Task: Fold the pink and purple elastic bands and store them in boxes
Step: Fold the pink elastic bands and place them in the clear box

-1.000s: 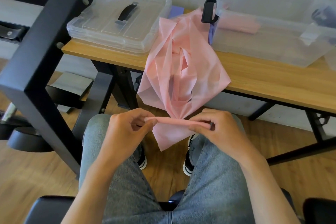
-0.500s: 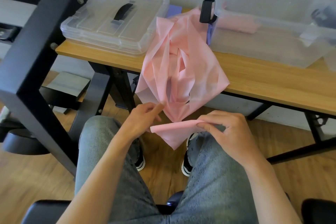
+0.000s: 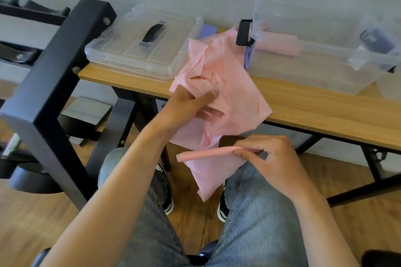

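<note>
2 clear plastic pieces are seen on the wooden worktop: an open box at the right, in which a folded pink band and a dark purple roll are stored, and a lid with a black handle lying flat at the left. A black metal frame is seen at the left edge of the view, standing in front of the worktop's left end. Between lid and box, the pink elastic band is heaped loosely on the worktop, and part of it is draped over the front edge toward the lap. A purple band is partly hidden behind the heap.

The left hand is stretched forward into the draped pink material, its fingers curled among the folds; the motion blur prevents the exact grip from being told. The right hand is held lower, above the right knee, and the rolled end of the band is pinched between its thumb and fingers.

Wood-look flooring and a plain grey wall are seen around the worktop.
</note>
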Tool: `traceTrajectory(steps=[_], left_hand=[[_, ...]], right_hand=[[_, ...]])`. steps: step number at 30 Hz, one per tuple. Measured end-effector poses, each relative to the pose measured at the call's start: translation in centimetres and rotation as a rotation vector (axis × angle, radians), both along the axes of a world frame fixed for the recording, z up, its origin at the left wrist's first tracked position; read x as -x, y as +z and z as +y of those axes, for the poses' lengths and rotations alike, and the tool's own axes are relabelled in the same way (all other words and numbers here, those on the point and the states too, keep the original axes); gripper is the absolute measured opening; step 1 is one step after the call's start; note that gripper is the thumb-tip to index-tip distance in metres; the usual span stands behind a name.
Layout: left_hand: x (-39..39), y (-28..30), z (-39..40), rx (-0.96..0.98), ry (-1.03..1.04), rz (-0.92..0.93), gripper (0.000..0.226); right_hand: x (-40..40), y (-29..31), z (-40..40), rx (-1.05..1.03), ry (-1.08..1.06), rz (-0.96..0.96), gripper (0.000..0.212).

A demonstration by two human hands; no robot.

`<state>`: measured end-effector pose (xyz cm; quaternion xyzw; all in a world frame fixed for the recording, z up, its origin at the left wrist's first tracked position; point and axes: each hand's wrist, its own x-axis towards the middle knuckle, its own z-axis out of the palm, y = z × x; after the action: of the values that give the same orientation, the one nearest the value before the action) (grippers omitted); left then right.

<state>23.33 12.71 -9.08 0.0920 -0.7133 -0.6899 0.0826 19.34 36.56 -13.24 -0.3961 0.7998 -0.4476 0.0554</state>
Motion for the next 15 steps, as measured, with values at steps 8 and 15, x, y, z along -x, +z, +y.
traceTrajectory(steps=[8,15], left_hand=[[8.1,8.3,-1.8,-0.107,-0.066,0.227,0.024],[14.9,8.2,-4.5,0.269,-0.074,-0.020,0.064]], right_hand=[[0.5,2.6,-0.8,0.006,-0.021,0.020,0.025],[1.3,4.2,-2.2,-0.007,-0.052,0.027,0.045]])
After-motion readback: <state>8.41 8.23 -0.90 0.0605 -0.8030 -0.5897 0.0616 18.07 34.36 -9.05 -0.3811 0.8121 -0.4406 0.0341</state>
